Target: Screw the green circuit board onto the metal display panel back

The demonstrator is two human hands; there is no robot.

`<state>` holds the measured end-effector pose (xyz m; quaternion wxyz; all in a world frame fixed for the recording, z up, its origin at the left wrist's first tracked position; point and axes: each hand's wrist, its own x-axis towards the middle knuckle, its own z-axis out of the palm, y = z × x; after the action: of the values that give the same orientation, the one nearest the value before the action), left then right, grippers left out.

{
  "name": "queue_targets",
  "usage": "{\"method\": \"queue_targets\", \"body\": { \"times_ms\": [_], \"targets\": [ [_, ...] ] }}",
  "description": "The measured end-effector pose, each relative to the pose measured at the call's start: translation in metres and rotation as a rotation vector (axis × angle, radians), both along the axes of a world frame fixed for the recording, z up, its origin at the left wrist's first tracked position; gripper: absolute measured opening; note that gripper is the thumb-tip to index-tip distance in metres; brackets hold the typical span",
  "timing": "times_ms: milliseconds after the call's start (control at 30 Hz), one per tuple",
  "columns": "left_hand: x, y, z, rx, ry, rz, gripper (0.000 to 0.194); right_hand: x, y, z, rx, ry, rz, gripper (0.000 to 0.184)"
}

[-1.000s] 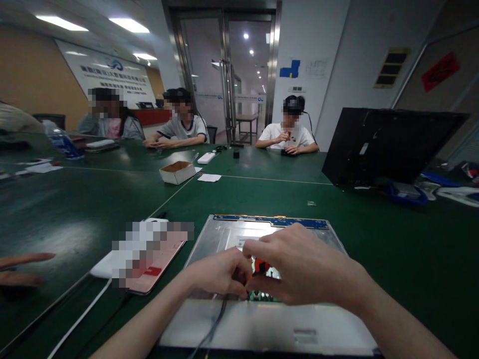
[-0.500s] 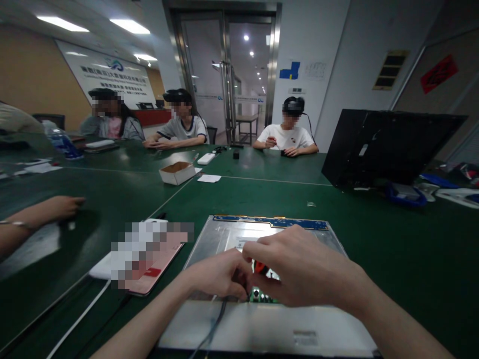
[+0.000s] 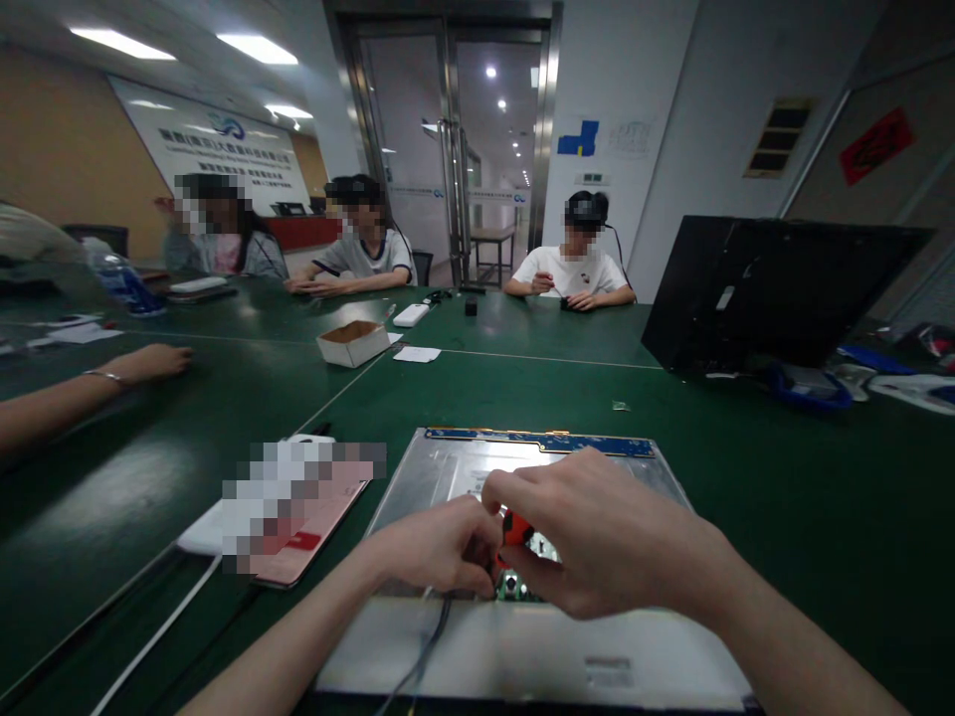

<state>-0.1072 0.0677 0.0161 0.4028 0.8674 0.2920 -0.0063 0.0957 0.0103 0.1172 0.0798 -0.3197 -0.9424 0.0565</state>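
Observation:
A flat metal-backed display panel lies in front of me, with a blue circuit strip along its far edge. My right hand is closed around a screwdriver, whose orange and black handle partly shows between thumb and fingers; its tip is hidden. Under it sits a small green circuit board, mostly covered by my hands. Right beside the screwdriver, my left hand has its fingers pinched together low over the board's edge; what they grip is hidden. Dark thin cables run from there towards me.
Left of the panel lie a pink phone and a white device with a white cable. A small open box stands farther off. A black monitor is at the right. Another person's arm reaches in from the left; several people sit opposite.
My right hand has turned slightly, and more of the orange handle shows. My left hand stays put. The other person's arm at left has moved farther away, and a person opposite has raised a hand.

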Motion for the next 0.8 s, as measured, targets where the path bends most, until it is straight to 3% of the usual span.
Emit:
{"method": "queue_targets", "body": {
  "times_ms": [200,367,800],
  "targets": [
    [0.0006,-0.0007,0.0011,-0.019,0.027,0.022,0.014,-0.0013,0.0012,-0.0009,0.011,0.016,-0.001,0.006],
    [0.0006,-0.0007,-0.0008,-0.041,-0.033,0.002,0.011,-0.0013,0.0009,-0.0003,0.019,0.038,0.017,0.012],
    [0.0002,-0.0008,0.0018,-0.049,0.028,0.025,0.013,0.0012,-0.0006,0.0025,-0.025,0.011,0.020,0.013]
  ]
}}
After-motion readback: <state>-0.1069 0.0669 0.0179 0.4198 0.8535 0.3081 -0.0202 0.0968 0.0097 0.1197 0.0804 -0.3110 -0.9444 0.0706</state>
